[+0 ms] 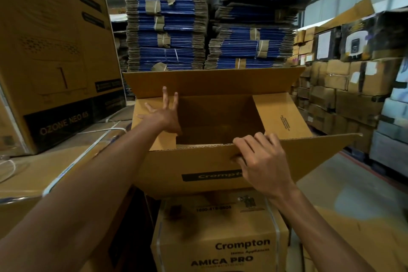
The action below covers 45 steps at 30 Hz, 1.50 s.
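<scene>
A strapped carton [220, 238] printed "Crompton AMICA PRO" stands nearest the viewer. The open carton [212, 112] rests on top of it, mouth upward, all four flaps unfolded. The near flap [176, 168] hangs outward toward the viewer. The right hand [262, 161] grips this flap at its upper edge: the fingers [254, 141] lie close together and curl over the edge into the mouth, while the thumb presses on the printed outer face. Farther in, the left hand [165, 117] reaches across the left inner flap [164, 143], fingers straight and widely spread, the palm at the flap's inner edge; whether the fingertips touch the far wall cannot be told. The right inner flap [280, 115] slants up and outward, untouched. The far flap [209, 81] stands upright behind the mouth. Beyond it rise bundles of flattened blue cartons [167, 28]. A tall "OZONE NEO 65" carton [55, 51] stands at left, and stacked brown cartons [353, 95] fill the right.
</scene>
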### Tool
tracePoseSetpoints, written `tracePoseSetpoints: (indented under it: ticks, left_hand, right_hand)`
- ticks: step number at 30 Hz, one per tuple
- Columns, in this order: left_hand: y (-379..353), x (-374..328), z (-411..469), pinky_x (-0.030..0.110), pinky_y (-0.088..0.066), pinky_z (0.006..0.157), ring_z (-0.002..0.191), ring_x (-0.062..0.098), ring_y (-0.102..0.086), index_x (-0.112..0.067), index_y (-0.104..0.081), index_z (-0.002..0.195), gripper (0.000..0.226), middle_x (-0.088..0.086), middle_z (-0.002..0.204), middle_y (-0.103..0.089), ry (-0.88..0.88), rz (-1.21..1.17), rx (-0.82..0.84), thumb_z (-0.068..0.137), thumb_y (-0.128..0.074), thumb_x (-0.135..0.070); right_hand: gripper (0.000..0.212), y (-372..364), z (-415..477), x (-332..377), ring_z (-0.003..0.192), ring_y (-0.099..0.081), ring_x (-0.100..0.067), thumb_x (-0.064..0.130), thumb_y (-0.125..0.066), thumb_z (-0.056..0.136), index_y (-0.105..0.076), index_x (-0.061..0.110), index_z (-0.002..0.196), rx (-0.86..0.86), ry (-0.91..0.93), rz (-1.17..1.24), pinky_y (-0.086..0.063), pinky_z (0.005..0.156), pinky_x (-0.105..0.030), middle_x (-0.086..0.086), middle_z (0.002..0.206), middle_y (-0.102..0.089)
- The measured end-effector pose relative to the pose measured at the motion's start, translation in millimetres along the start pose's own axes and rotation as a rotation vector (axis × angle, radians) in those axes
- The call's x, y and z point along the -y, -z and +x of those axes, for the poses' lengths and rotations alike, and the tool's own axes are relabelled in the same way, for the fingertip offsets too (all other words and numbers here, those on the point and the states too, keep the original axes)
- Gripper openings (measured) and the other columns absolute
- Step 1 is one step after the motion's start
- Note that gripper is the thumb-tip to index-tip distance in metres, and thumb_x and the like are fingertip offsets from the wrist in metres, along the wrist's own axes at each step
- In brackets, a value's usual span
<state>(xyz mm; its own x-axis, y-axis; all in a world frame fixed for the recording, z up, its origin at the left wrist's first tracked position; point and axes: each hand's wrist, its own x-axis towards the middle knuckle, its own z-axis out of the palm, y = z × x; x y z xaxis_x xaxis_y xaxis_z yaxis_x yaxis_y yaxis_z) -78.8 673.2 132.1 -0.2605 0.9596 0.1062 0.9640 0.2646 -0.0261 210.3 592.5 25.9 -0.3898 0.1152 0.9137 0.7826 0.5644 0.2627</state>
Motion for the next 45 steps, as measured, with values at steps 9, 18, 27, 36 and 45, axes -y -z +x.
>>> tracePoseSetpoints:
  ticks: [9,18,27,36,45]
  left_hand:
    - [38,10,-46,0.045,-0.046,0.107,0.151,0.039,-0.021,-0.018,0.024,0.157,0.096,0.005,0.160,0.040,-0.185,-0.328,-0.099,0.098,-0.048,0.003]
    - [43,56,-86,0.038,-0.052,0.089,0.124,0.034,-0.057,-0.027,0.017,0.161,0.092,0.021,0.160,-0.032,0.013,-0.484,-0.276,0.100,-0.045,0.002]
    - [23,53,-124,0.026,-0.043,0.058,0.073,0.016,-0.054,-0.009,-0.049,0.138,0.033,0.006,0.093,-0.060,0.087,-0.452,-0.165,0.106,-0.042,-0.013]
    - [27,39,-130,0.032,-0.046,0.058,0.064,0.020,-0.050,-0.016,-0.038,0.074,0.032,0.007,0.075,-0.050,0.102,-0.370,-0.252,0.105,-0.043,-0.011]
    - [22,48,-124,0.044,-0.054,0.076,0.088,0.034,-0.061,0.001,-0.046,0.129,0.030,0.020,0.103,-0.060,0.124,-0.345,-0.267,0.103,-0.046,-0.013]
  right_hand:
    - [0.039,-2,11,-9,0.081,-0.065,-0.028,0.021,-0.088,0.075,-0.071,0.007,0.107,0.041,-0.031,-0.009,-0.050,0.074,-0.044,-0.008,0.091,-0.072]
    - [0.044,-7,23,-13,0.081,-0.065,-0.028,0.024,-0.092,0.070,-0.070,0.008,0.105,0.082,-0.026,0.006,-0.049,0.075,-0.042,-0.007,0.090,-0.071]
    - [0.038,13,54,-10,0.075,-0.066,-0.015,0.055,-0.079,0.081,-0.063,0.026,0.099,0.418,-0.138,0.103,-0.052,0.075,-0.035,0.004,0.080,-0.070]
    - [0.037,-20,122,-88,0.108,-0.060,-0.021,0.039,-0.055,0.103,-0.056,0.022,0.136,1.487,-0.636,0.185,-0.052,0.084,-0.036,-0.005,0.133,-0.058]
    - [0.021,-21,113,-89,0.106,-0.058,-0.020,0.032,-0.055,0.102,-0.060,0.015,0.115,1.555,-0.505,-0.219,-0.048,0.093,-0.034,0.000,0.109,-0.057]
